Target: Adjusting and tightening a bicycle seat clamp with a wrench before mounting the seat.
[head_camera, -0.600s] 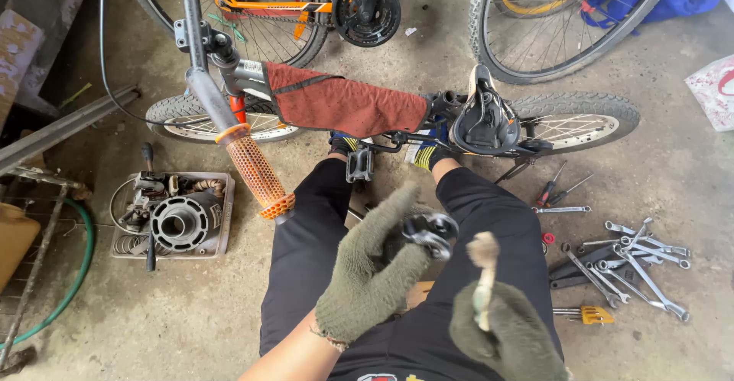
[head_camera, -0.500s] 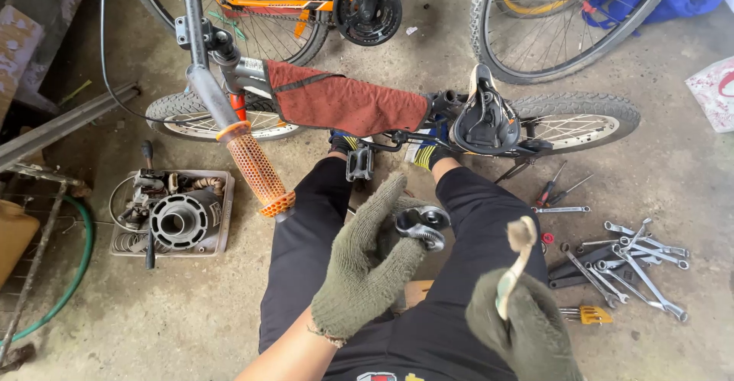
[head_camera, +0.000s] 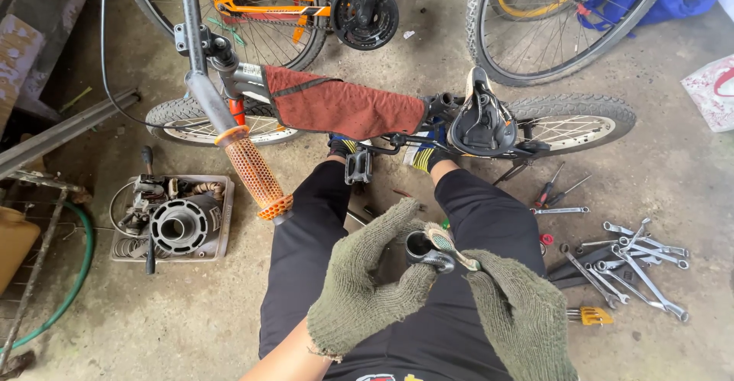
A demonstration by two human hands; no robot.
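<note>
My left hand (head_camera: 365,281), in a worn green knit glove, grips a small dark metal ring-shaped part (head_camera: 425,249) over my lap. My right hand (head_camera: 520,312), gloved the same, holds a pale thin tool (head_camera: 447,242) whose tip touches the top of that part. Both hands sit close together above my black trousers. In front of my feet a small bicycle (head_camera: 367,113) lies on its side, with a red cloth (head_camera: 344,107) over its frame, an orange handlebar grip (head_camera: 256,176) and a black saddle (head_camera: 483,121).
Several wrenches (head_camera: 634,262) and screwdrivers (head_camera: 554,190) lie on the concrete at the right. A grey tray (head_camera: 170,219) of metal parts sits at the left, by a green hose (head_camera: 73,274). Other bicycles' wheels (head_camera: 558,14) stand behind.
My right hand has swung in from the right and lowered, bringing the pale tool's tip onto the metal part. My left hand stays on the part, slightly lowered.
</note>
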